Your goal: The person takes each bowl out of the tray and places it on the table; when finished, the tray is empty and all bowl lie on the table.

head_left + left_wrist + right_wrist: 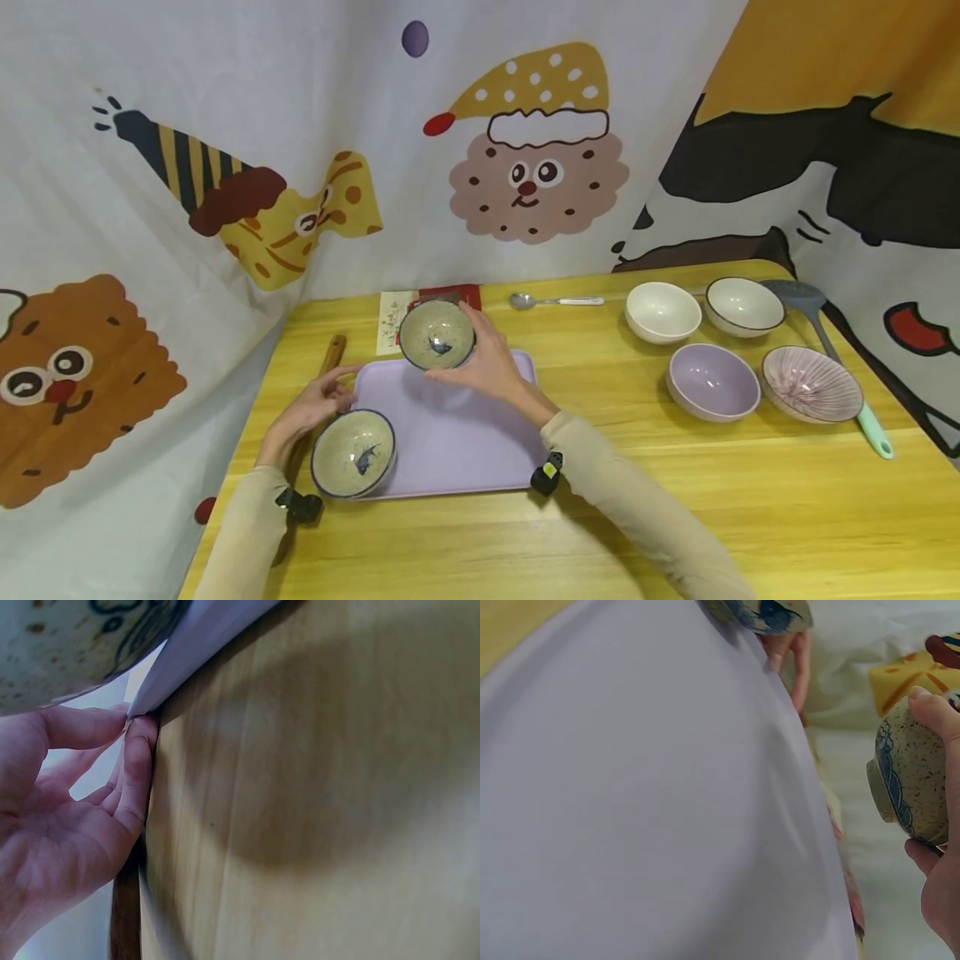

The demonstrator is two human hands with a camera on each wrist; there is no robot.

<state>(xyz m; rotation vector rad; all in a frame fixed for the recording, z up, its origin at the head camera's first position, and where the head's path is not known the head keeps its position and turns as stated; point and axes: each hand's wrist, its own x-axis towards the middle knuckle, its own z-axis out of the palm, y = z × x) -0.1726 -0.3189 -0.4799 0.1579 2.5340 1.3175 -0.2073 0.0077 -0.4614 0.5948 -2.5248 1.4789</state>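
My right hand [487,362] grips a speckled beige bowl [435,333] with a blue fish inside, thumb and fingers on opposite sides. It is held above the far part of a lilac tray [465,442]. The right wrist view shows this bowl's blue-patterned outside and foot, well off the tray. A matching bowl [352,457] sits at the tray's near left corner. Just beyond that bowl, my left hand [311,408] is at the tray's left edge. In the left wrist view, its thumb and fingers [139,769] pinch the tray's rim [176,671].
At the right stand a white bowl [663,313], a dark-rimmed white bowl [745,307], a purple bowl [712,382] and a streaked bowl [812,385] beside a spatula [873,429]. A spoon [573,301], a printed sheet [392,321] and a wooden handle [334,354] lie behind.
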